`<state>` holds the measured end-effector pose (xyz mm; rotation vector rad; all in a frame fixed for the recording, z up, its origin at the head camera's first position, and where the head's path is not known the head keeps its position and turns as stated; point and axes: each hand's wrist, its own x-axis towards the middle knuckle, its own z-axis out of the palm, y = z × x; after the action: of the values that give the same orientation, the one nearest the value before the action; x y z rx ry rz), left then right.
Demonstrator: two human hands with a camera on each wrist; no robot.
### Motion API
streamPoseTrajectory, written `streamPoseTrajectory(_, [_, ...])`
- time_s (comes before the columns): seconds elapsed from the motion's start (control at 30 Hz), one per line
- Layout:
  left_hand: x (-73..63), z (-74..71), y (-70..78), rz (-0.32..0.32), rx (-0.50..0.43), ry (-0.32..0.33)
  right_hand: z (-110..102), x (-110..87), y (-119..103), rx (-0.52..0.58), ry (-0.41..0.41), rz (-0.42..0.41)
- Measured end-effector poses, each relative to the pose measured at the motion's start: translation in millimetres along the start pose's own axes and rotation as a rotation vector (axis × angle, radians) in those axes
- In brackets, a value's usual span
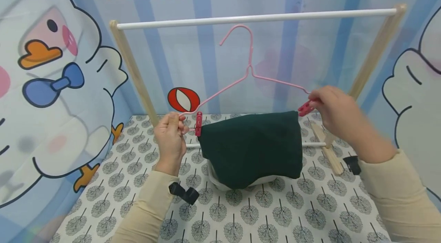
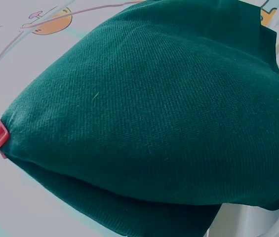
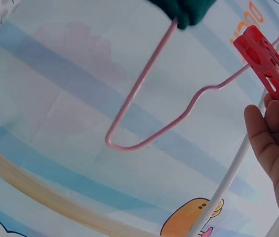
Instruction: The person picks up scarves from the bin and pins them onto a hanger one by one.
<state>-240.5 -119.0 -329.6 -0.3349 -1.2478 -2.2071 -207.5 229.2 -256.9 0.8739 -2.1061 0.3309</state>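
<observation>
A pink wire hanger [image 1: 224,93] is held at its left end by my left hand [image 1: 170,137], fingers curled round the wire. Over its lower bar hangs a folded dark green cloth [image 1: 251,151], ribbed in the left wrist view. One red clothespin [image 1: 198,123] clips the cloth's left corner to the bar. Near the cloth's top right corner, my right hand [image 1: 335,111] pinches a second red clothespin [image 3: 265,61]. In the right wrist view this clothespin stands apart from the cloth, and the hanger's right end is bare wire.
Behind the hanger stands a rack with a white top rod [image 1: 258,18] and wooden posts [image 1: 134,70]. A white container [image 1: 217,181] sits below the cloth, mostly hidden. The tabletop [image 1: 220,231] has a tree print; a duck-patterned curtain hangs behind.
</observation>
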Motion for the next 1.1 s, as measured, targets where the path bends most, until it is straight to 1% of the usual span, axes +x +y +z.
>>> streamPoseTrajectory(0.07, [0.1, 0.8, -0.6, -0.005, -0.002, 0.001, 0.4, 7.4, 7.2, -0.007, -0.022, -0.006])
streamPoseTrajectory(0.17, [-0.5, 1.3, -2.1, -0.018, -0.014, 0.008, 5.5, 12.5, 14.5, -0.008, -0.089, 0.013])
streamPoseTrajectory(0.3, [-2.0, 1.2, -3.0, -0.028, -0.024, 0.01, 15.2, 11.5, 20.2, -0.008, -0.152, -0.008])
streamPoseTrajectory(0.43, [-2.9, 0.8, -2.8, -0.03, -0.035, 0.006, 20.9, 8.8, 21.3, 0.005, -0.18, -0.047])
streamPoseTrajectory(0.53, [-2.4, 1.1, -1.9, -0.025, -0.039, 0.004, 22.0, 9.6, 19.5, 0.013, -0.214, -0.05])
streamPoseTrajectory(0.6, [-1.9, 1.4, -1.1, -0.02, -0.041, 0.003, 21.4, 10.7, 17.7, 0.012, -0.252, -0.034])
streamPoseTrajectory(0.73, [-1.4, 0.4, -0.3, -0.016, -0.027, 0.001, 20.6, 12.8, 15.1, 0.036, -0.342, 0.023])
streamPoseTrajectory(0.87, [-2.1, -2.2, -0.3, -0.015, -0.024, 0.005, 20.8, 12.9, 14.3, 0.074, -0.389, 0.063])
streamPoseTrajectory(0.9, [-2.3, -3.1, -0.2, -0.016, -0.025, 0.007, 20.4, 12.1, 14.1, 0.083, -0.381, 0.07])
streamPoseTrajectory(0.93, [-2.3, -4.0, -0.1, -0.016, -0.028, 0.008, 20.3, 11.1, 14.8, 0.1, -0.34, 0.055])
streamPoseTrajectory(1.0, [-2.4, -5.7, 0.2, -0.016, -0.035, 0.007, 17.1, 10.3, 15.6, 0.13, -0.239, 0.043])
streamPoseTrajectory(1.1, [-2.6, -7.5, 0.9, -0.021, -0.04, 0.006, 6.8, 10.4, 19.9, 0.126, -0.054, 0.031])
